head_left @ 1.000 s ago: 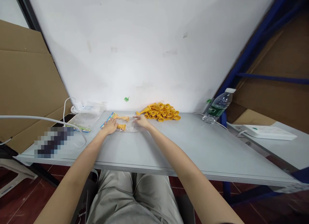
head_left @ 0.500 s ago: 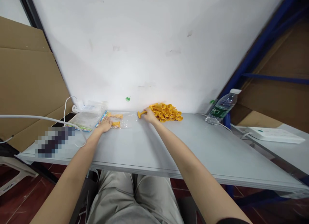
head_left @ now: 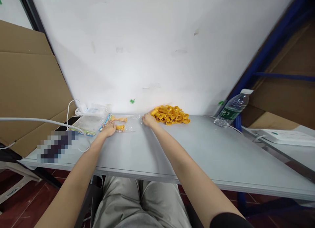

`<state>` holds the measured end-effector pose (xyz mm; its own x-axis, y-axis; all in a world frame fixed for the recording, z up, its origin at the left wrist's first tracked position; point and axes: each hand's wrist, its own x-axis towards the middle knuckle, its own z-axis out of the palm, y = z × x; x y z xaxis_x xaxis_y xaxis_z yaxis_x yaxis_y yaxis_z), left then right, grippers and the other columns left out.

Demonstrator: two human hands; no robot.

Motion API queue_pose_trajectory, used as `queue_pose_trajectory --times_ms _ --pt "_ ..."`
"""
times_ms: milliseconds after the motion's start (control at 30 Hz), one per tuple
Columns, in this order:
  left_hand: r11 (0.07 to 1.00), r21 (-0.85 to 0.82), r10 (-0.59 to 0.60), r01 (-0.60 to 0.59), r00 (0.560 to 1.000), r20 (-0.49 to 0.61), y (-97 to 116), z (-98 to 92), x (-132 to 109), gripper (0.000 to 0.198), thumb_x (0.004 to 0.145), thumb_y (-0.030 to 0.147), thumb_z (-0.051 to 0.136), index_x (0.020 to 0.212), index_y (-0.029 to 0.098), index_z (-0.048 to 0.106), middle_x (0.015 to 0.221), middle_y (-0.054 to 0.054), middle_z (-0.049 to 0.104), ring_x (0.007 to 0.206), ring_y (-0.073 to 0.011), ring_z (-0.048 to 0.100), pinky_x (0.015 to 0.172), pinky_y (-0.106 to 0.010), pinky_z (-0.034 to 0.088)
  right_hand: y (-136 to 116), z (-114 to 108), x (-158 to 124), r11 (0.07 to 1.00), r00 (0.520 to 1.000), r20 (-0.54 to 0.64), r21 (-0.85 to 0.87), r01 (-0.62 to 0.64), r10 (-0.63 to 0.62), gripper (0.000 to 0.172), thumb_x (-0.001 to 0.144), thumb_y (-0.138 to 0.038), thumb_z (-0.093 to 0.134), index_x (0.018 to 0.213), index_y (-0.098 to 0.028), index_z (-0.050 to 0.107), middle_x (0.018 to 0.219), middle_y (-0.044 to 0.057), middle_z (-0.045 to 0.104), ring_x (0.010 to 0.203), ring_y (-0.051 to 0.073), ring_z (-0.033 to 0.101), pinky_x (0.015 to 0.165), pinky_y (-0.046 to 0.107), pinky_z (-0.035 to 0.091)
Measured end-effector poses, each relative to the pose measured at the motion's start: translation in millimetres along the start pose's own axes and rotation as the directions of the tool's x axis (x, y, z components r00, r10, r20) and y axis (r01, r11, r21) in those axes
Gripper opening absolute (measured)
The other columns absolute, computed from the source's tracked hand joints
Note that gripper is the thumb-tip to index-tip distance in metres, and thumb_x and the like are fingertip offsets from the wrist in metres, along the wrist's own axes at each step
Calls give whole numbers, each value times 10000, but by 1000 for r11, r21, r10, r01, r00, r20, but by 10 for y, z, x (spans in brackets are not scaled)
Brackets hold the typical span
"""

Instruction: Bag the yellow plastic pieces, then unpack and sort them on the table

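My left hand (head_left: 109, 128) lies flat with its fingers stretched out over a clear plastic bag (head_left: 131, 124) that has a colourful printed header. Two yellow horn-shaped plastic pieces (head_left: 120, 127) show inside the bag, partly under the fingers. At the bag's right end my right hand (head_left: 148, 120) is closed, its fingertips pinching the clear film. Just right of that hand, against the white wall, is a heap of yellow plastic horns (head_left: 172, 114), most with their round mouths facing me.
More clear bags with printed headers (head_left: 90, 123) lie at left, near a white cable (head_left: 85, 139) and a phone-like dark slab (head_left: 65, 122). A water bottle (head_left: 232, 110) leans at right, short of a white power strip (head_left: 287, 137). Cardboard (head_left: 27, 90) stands at left.
The yellow horn seen in my right hand is no longer visible there, and that hand now reaches the bag's right end. My left hand stays on the bag. The view has shifted slightly.
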<state>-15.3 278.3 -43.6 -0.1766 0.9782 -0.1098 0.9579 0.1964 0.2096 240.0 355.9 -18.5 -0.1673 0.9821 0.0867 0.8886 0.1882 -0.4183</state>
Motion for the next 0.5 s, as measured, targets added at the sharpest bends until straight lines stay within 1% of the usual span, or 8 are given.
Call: queue_pose_trajectory --times_ms 67,133,200,267,367,500 --pt "1000 1 0 0 1000 -3 1 0 -3 633 962 387 117 1533 142 237 1618 -64 116 1498 -217 94 1210 -489 115 -28 1 -41 999 999 -30 -35 -25 24 379 952 -245 376 1181 -71 622 1312 262 533 1147 317 582 935 386 436" --pt "1000 0 4 -4 1000 0 6 -3 -11 637 961 380 113 1536 128 220 1619 -66 102 1499 -215 86 1211 -491 108 -39 3 -91 996 998 -48 -84 -38 34 352 934 -214 405 1172 -69 620 1283 243 558 1136 300 587 913 355 441" --pt "1000 -4 7 -7 1000 2 15 -4 -21 638 961 375 118 1536 118 217 1618 -73 97 1500 -217 87 1210 -498 102 -25 0 -142 992 997 -65 -118 -37 29 315 892 -160 449 1145 -90 623 1246 206 588 1116 284 593 885 328 445" --pt "1000 -9 14 -14 1000 -3 32 0 -30 633 960 373 130 1532 120 233 1614 -83 113 1498 -223 99 1207 -507 101 19 -12 -190 993 996 -84 -111 -31 22 295 844 -112 480 1099 -126 628 1212 164 609 1081 265 602 855 309 447" --pt "999 -18 26 -26 1000 -13 80 15 -39 621 959 362 142 1524 135 262 1609 -91 143 1497 -227 106 1203 -515 108 131 -52 -251 1000 987 -156 12 -21 22 259 808 -98 483 1020 -163 616 1156 121 623 1016 240 606 826 312 451" --pt "998 -32 48 -48 999 -9 188 35 -58 611 956 356 159 1516 148 285 1607 -91 148 1494 -238 112 1197 -530 119 309 -167 -321 968 949 -313 249 39 43 212 774 -110 467 948 -185 562 1108 98 601 991 220 577 840 335 446"
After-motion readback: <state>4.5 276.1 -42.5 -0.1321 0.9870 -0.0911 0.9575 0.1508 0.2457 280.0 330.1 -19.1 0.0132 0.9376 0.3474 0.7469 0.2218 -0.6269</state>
